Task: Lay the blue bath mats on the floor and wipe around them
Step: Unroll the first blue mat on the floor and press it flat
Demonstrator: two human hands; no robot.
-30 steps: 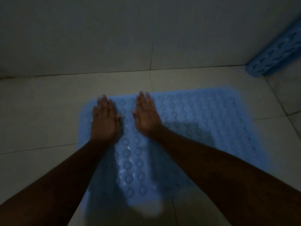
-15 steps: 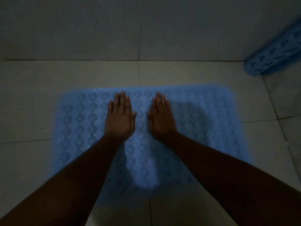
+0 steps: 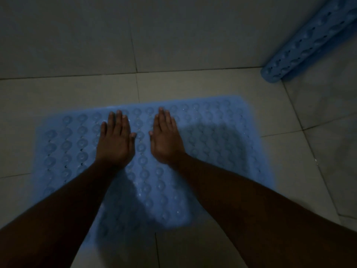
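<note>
**Press the mat down from the middle outward**

The blue mat [image 3: 222, 147] lies spread on the tiled floor [image 3: 58, 97]. The left hand [image 3: 116, 140] and right hand [image 3: 166, 138] rest side by side on its 12 o'clock half, palms down, fingers straight, gripping nothing. To seat it well, I would press with flat palms and slide them apart toward 9 and 3 o'clock, then back toward 6, so no bubble stays trapped. A second mat [image 3: 309, 45], rolled up, lies at 2 o'clock by the wall [image 3: 173, 31].

Two bare forearms, bare left hand [image 3: 116, 141], bare right hand [image 3: 166, 141], short fingernails
</note>
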